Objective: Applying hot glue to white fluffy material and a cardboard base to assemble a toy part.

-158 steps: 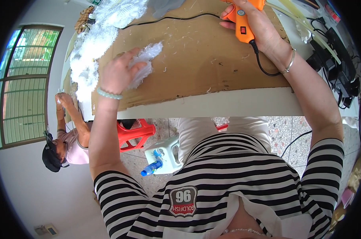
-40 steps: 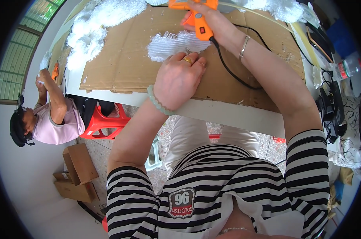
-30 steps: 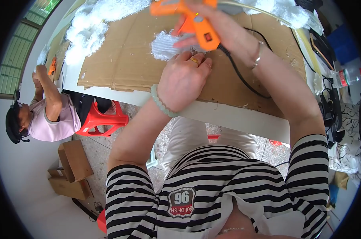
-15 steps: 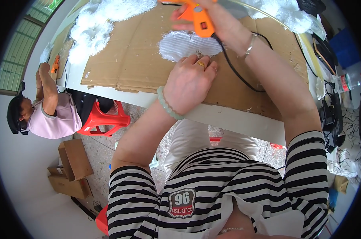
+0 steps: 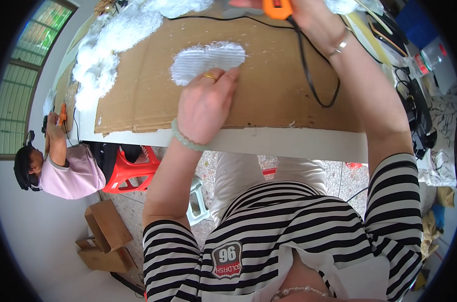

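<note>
while our left hand point(image 5: 204, 111) lies palm down on the cardboard sheet point(image 5: 269, 95), its fingers rest flat and loosely together on the near edge of the white fluffy piece point(image 5: 207, 60), gripping nothing, and we judge that this pins the piece in place. beyond the piece, at the top rim of the view, our right hand point(image 5: 309, 15) is closed around the orange glue gun point(image 5: 278, 7), lifted clear of the cardboard, and its black cord point(image 5: 309, 75) loops down to the right of the piece. left of the piece, loose white stuffing point(image 5: 107, 50) crowds the cardboard's far corner. nearer us than the piece, bare cardboard runs to the white table edge point(image 5: 289, 143), leaving open room there.
</note>
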Action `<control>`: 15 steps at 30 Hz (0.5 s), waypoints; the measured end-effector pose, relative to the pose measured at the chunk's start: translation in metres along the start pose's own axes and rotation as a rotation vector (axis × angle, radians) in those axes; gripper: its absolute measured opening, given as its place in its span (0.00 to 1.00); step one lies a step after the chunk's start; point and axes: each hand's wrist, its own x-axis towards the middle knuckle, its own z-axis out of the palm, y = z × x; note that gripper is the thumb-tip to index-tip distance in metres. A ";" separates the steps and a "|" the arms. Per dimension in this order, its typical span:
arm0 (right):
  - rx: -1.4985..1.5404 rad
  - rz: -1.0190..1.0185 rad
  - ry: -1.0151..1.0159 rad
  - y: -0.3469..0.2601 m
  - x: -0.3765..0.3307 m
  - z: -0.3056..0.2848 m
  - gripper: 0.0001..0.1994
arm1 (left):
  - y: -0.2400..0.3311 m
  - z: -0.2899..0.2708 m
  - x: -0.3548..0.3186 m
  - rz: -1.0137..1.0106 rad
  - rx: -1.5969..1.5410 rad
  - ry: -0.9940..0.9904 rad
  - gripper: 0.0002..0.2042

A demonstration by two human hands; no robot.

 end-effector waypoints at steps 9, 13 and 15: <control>-0.072 -0.142 0.188 -0.060 -0.104 -0.063 0.23 | -0.011 -0.005 0.021 -0.016 0.046 -0.047 0.12; -0.061 -0.065 0.374 -0.058 -0.129 -0.074 0.21 | -0.020 0.004 0.031 0.098 0.153 -0.025 0.09; 0.001 -0.051 0.342 -0.052 -0.136 -0.085 0.19 | -0.025 0.011 0.035 0.148 0.136 -0.024 0.07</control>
